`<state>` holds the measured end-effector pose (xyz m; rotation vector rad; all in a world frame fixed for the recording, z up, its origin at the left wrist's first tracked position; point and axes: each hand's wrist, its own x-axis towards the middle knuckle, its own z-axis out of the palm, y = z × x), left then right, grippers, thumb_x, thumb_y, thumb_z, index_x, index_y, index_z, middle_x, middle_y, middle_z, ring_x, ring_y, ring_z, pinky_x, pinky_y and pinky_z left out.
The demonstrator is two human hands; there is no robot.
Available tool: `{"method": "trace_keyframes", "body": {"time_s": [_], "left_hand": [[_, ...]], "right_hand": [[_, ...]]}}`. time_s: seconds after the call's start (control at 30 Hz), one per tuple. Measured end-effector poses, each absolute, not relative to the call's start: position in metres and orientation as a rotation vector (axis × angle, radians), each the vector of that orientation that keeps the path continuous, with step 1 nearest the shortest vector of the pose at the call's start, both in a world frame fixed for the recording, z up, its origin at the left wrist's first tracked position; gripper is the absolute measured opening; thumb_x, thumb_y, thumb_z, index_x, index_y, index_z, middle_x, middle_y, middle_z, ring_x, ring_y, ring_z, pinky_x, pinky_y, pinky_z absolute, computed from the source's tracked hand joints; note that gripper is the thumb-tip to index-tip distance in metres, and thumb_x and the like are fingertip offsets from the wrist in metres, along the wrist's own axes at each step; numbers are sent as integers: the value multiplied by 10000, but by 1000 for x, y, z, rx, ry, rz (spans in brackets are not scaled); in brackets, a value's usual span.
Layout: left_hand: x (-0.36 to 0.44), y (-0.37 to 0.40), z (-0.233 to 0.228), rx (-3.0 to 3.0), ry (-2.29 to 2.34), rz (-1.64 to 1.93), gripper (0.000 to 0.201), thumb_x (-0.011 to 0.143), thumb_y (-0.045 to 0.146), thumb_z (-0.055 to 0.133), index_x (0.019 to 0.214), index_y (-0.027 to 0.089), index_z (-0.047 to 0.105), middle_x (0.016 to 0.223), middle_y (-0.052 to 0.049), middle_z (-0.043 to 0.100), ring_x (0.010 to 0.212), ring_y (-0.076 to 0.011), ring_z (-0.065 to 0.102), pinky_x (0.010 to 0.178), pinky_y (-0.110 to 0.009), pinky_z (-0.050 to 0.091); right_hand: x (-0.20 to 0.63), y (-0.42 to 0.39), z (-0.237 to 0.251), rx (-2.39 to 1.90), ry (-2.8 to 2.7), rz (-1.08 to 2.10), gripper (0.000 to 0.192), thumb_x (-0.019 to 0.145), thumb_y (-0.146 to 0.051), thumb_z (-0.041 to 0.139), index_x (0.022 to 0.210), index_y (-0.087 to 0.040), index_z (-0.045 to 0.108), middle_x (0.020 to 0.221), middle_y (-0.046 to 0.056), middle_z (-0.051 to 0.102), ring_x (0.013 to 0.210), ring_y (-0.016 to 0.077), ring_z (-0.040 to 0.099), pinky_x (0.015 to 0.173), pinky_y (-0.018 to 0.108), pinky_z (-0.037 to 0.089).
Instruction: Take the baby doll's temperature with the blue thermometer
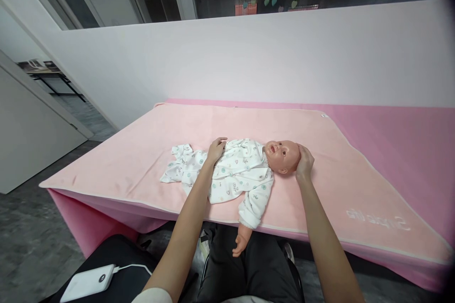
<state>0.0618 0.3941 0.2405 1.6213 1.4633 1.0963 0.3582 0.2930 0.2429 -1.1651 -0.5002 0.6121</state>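
Head view: the white printed outfit (232, 175) looks soft and slack at its leg end, and my left hand (216, 150) lies loosely curved over its middle, though I cannot tell whether the fingers grip cloth. The doll (249, 165) lies face up on the peach blanket (142, 151), its smooth head (286, 154) probably hard and slippery, best taken under the neck; my right hand (304, 161) cups its crown, palm open

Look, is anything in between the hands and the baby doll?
Only the white printed clothes, under the left hand. Nothing visible separates the right hand from the doll's bare head.
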Motion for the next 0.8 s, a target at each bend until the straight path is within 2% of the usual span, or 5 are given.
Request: {"method": "trace_keyframes", "body": {"time_s": [0.27, 0.43, 0.53, 0.8], "left_hand": [[61, 394, 241, 1632, 1452, 1088, 363, 740, 254, 437, 1026, 168, 644, 665, 6, 570, 567, -100, 474, 559, -213, 359], [62, 392, 244, 1623, 1484, 1105, 382, 801, 399, 432, 1005, 159, 649, 767, -36, 616, 689, -131, 539, 628, -228, 394], [63, 392, 244, 1615, 1493, 1098, 400, 774, 461, 492, 991, 165, 652, 848, -55, 637, 720, -143, 558, 639, -235, 406], [61, 394, 241, 1644, 1465, 1093, 354, 753, 340, 493, 1028, 175, 644, 727, -18, 603, 636, -114, 525, 631, -231, 397]], "right_hand": [[358, 293, 243, -1171, -495, 617, 247, 692, -390, 575, 758, -157, 626, 866, 33, 668, 827, 190, 608, 793, 354, 494], [358, 291, 242, -1147, -519, 639, 271, 697, -412, 582, 784, -159, 626, 890, 41, 670, 848, 198, 612, 801, 358, 492], [357, 290, 244, -1149, -506, 634, 262, 691, -405, 586, 777, -160, 625, 891, 40, 670, 855, 199, 612, 812, 358, 490], [357, 291, 244, -1161, -498, 635, 259, 690, -402, 585, 774, -160, 623, 886, 38, 668, 845, 194, 612, 811, 359, 490]]}}
